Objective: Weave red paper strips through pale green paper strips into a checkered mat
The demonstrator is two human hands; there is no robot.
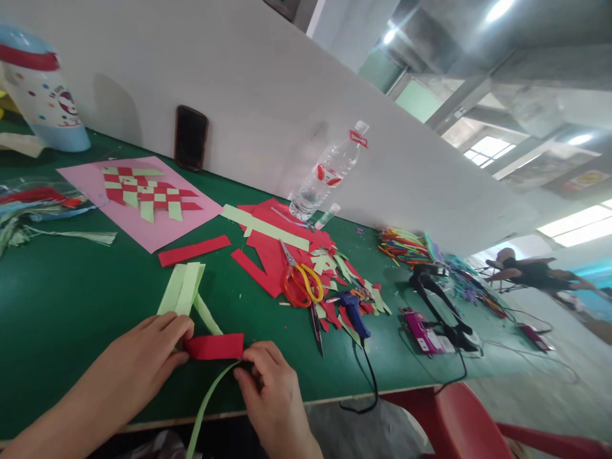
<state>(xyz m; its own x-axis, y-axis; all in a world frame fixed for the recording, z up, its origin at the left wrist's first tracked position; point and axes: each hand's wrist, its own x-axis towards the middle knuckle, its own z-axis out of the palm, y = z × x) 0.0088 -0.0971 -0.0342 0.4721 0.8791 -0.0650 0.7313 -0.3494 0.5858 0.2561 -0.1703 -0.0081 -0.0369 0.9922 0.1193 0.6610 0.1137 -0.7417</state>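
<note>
My left hand [153, 350] pinches light green paper strips [182, 287] together with the left end of a red paper strip [217, 347]. The right end of that red strip is between the fingertips of my right hand [275, 389]. One green strip [208, 312] slants behind the red one, and a curved green strip [203, 408] hangs over the table's front edge. Beyond my hands lies a loose red strip [195, 250]. Woven red and green pieces [143, 191] rest on a pink sheet [150, 239] farther back.
Scissors [303, 280] lie by red and green scraps [329, 264], near a blue glue gun [354, 315]. A plastic bottle [327, 178], glue stick [327, 217] and phone [190, 138] stand along the wall. A red chair [459, 414] is at the front right; another person [530, 274] is farther right.
</note>
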